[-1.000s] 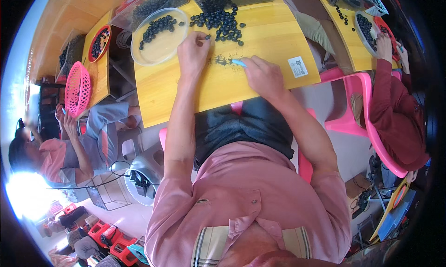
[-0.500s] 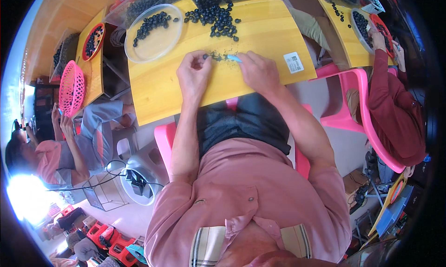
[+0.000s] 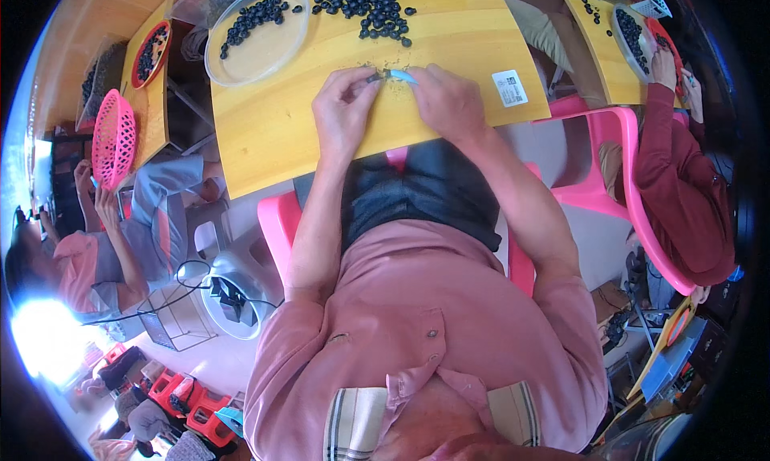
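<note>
My left hand (image 3: 343, 112) pinches a small dark round piece (image 3: 372, 78), like a bead or berry, between thumb and fingertips above the yellow table. My right hand (image 3: 446, 104) grips a small tool with a light-blue handle (image 3: 401, 76), apparently a small knife. Its dark tip points left and meets the round piece, or nearly so; the exact contact is too small to tell. Dark crumbs (image 3: 391, 63) lie scattered on the wood by my fingertips. Beyond them sits a loose heap of the same dark pieces (image 3: 377, 12).
A clear round tray (image 3: 265, 56) with several dark pieces stands far left on the table (image 3: 281, 140). A white label (image 3: 509, 88) lies at the right. People work at neighbouring tables on both sides; a pink basket (image 3: 114, 140) is at the left one. Pink chairs (image 3: 634, 172) stand to the right.
The tool's tip has come leftward to the round piece in my left hand, and my hands are closer together. The view has shifted slightly, so the table sits higher.
</note>
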Motion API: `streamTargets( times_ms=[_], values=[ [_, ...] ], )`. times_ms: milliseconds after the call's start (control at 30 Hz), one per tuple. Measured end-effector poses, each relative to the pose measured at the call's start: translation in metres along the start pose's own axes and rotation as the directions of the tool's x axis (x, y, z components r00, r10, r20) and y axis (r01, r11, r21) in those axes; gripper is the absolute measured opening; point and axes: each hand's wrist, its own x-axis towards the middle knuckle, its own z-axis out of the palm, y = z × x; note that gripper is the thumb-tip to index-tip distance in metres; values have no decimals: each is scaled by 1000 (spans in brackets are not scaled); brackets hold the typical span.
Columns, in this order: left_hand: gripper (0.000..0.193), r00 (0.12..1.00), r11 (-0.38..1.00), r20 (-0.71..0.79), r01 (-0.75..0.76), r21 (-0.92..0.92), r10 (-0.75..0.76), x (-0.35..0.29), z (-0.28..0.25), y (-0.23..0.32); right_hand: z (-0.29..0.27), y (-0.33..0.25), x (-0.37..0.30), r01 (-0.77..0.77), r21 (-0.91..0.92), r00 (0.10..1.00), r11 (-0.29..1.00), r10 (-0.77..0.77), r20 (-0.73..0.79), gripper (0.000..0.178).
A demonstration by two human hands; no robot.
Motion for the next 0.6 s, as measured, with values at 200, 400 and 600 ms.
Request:
streamTargets(
  times_ms=[200, 400, 600],
  values=[
    [29, 999, 999, -19, 29, -39, -29, -1, 2, -3, -4, -4, 1, 60, 4, 997, 998, -59, -40, 12],
    [30, 1000, 1000, 0, 13, 21, -13, -2, 4, 5, -5, -6, 0, 176, -53, 983, 983, -178, -44, 10],
    [32, 999, 996, 26, -32, 89, 30, -3, 3, 11, -2, -5, -1, 199, -70, 979, 978, -201, -29, 13]
  ],
)
